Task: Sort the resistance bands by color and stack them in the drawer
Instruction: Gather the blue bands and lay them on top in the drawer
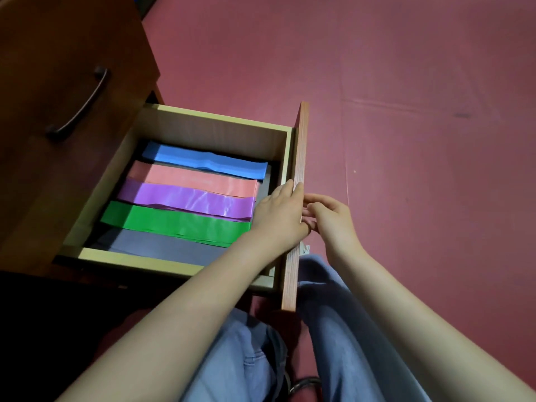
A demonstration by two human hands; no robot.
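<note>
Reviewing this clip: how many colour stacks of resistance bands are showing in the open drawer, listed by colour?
Blue stack: 1
Pink stack: 1
Purple stack: 1
Green stack: 1
Grey stack: 1
Total: 5 colour stacks in the drawer; bands per stack cannot be counted.

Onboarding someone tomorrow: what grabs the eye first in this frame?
The colored bands in the open drawer: blue at the back, then pink, purple, green, grey nearest. Next, both hands at the drawer front: left hand over its top edge, right hand on its outer side.

Room: wooden cabinet (66, 91), maroon floor (406, 82)
</note>
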